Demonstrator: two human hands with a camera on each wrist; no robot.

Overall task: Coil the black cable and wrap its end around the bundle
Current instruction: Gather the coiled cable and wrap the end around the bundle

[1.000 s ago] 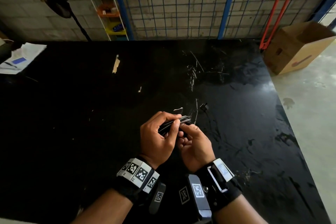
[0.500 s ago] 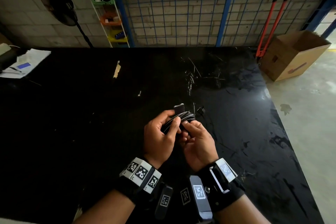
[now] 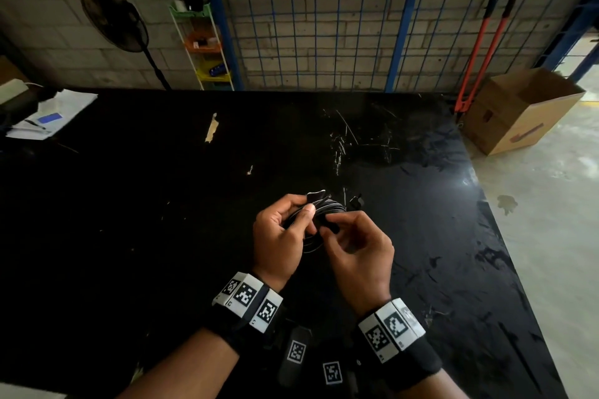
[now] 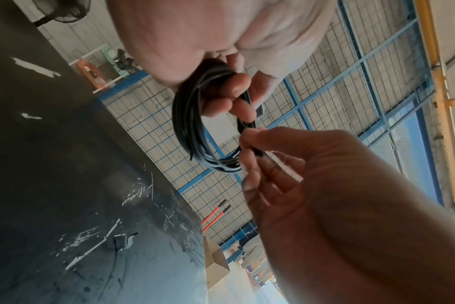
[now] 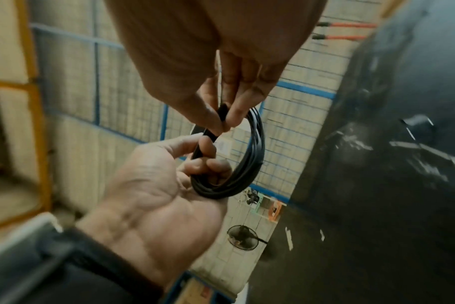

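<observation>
The black cable is a small coil of several loops, held above the black table. My left hand grips one side of the coil, fingers curled through the loops and thumb on top. My right hand pinches the cable's loose end between thumb and forefinger, right beside the left fingers. In the right wrist view the coil hangs open as a ring below my right hand, with my left hand gripping it. My palms hide part of the bundle in the head view.
A small black piece lies on the table just beyond the hands. Papers sit at the far left corner. The table's right edge drops to the floor, where a cardboard box and red-handled cutters stand.
My right hand has turned and drawn slightly right, now pinching the cable end beside the coil. The left hand keeps its grip on the loops.
</observation>
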